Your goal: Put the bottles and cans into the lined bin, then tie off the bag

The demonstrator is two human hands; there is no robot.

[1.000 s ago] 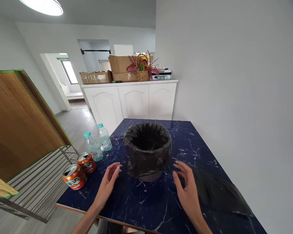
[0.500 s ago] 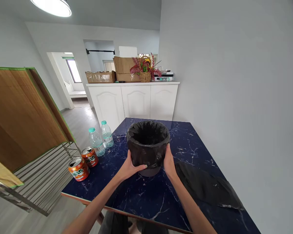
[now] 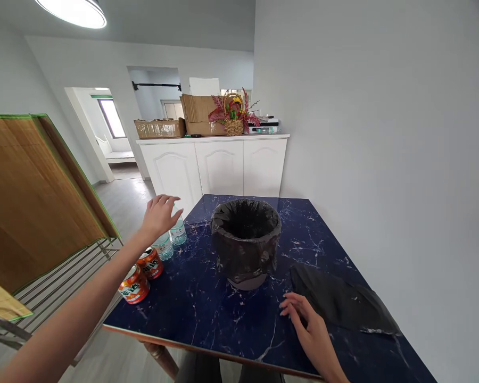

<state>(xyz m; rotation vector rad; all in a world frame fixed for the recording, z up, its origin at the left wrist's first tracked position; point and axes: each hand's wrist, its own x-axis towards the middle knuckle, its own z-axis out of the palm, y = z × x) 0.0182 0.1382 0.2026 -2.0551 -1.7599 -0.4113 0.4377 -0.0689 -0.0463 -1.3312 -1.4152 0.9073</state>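
Overlapping labelled bottles (image 3: 179,234), left hand (image 3: 158,218), “达” cans (image 3: 151,264)

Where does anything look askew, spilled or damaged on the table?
Nothing looks spilled or damaged. The bin stands upright, but its black liner hangs crumpled around the outside. The cans and bottles look upright too, partly hidden by the left hand and forearm.

The left hand (image 3: 158,219) and right hand (image 3: 309,331) are bare and slim-fingered, with slender forearms (image 3: 91,295) uncovered as far as they show. Below the near edge of the tabletop (image 3: 207,316), plain dark trousers (image 3: 201,367) show.
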